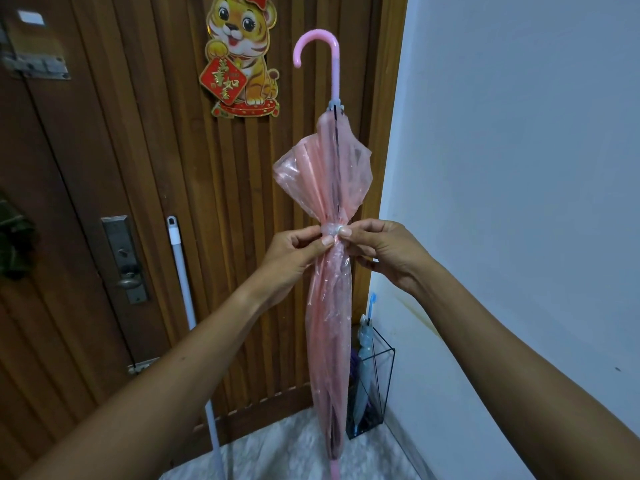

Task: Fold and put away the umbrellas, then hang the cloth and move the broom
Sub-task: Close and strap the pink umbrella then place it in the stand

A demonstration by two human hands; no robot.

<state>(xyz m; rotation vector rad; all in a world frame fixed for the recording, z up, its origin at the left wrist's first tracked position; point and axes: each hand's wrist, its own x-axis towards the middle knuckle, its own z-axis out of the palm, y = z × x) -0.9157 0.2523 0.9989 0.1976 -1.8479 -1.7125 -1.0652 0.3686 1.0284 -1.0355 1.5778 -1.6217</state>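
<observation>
Upright pink umbrella (329,323) — left hand (294,252), right hand (382,247) both pinch tie strap (330,230) round it.

One pink umbrella (327,188), one blue umbrella (366,344), two hands (294,252) (388,249), one broom handle (183,282), one stand (389,375).

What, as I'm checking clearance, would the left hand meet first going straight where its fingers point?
The tie band of the pink umbrella, which the left hand pinches; just beyond, probably the right hand.
</observation>
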